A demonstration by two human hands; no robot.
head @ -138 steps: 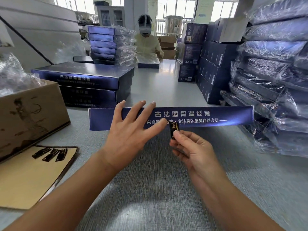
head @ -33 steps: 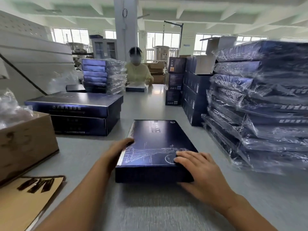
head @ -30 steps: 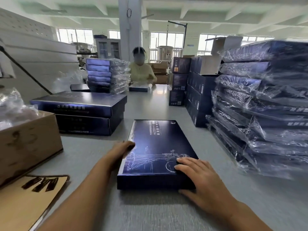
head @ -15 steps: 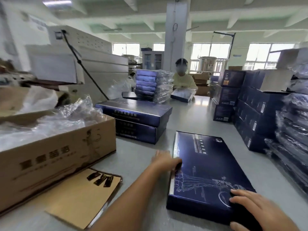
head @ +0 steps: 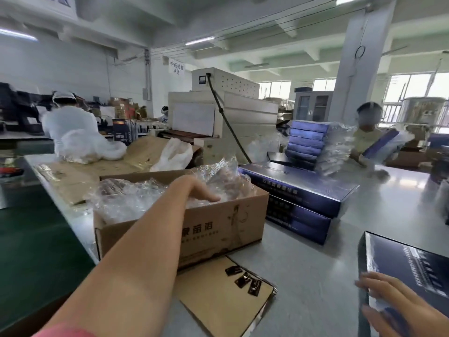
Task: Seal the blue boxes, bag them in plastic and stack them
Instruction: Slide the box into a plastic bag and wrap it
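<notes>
Your left hand point(head: 197, 190), fingers straight, touches the crumpled clear plastic bags point(head: 126, 198) beneath; your right hand point(head: 398, 303) lies flat atop the dark-blue cardboard box point(head: 418, 263).

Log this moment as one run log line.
left hand: on plastic bags in carton | right hand: flat on blue box | box unbagged

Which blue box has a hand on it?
The lone blue box at bottom right, under the right hand. The two stacked blue boxes beside the carton sit untouched.
</notes>
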